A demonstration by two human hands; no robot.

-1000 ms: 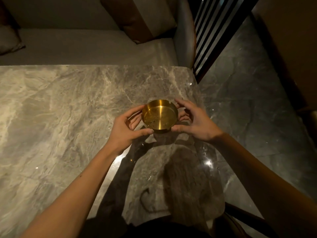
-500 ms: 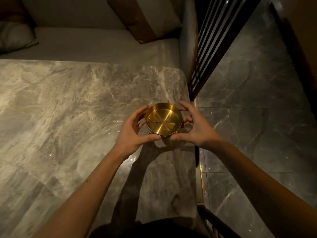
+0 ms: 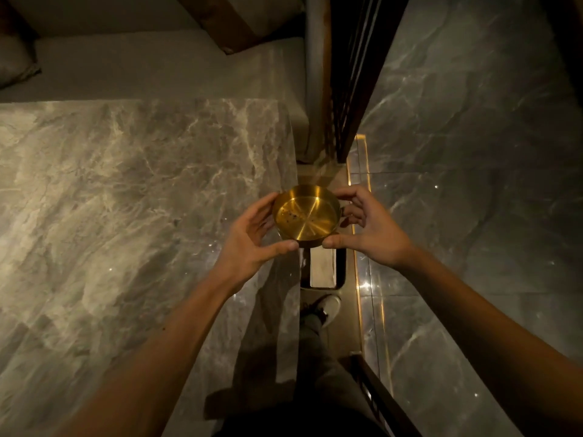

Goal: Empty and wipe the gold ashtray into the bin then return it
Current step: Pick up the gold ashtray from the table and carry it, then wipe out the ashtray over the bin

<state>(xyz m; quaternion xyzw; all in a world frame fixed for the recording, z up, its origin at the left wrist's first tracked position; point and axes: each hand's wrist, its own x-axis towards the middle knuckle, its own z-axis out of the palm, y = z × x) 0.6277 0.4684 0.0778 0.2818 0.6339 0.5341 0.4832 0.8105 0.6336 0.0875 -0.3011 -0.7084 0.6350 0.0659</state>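
Around one gold ashtray (image 3: 305, 216): two hands, left hand (image 3: 249, 241) and right hand (image 3: 369, 230), one marble table (image 3: 126, 200), one shoe (image 3: 328, 307) below it.

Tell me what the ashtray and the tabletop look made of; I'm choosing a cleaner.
Ashtray: looks like metal with a brushed, brass- or gold-toned finish; light streaks radiate across its base and dark specks lie inside. Whether solid or plated can't be told. Tabletop: grey polished marble or a marble-look slab, judging by pale veining and glossy highlights.
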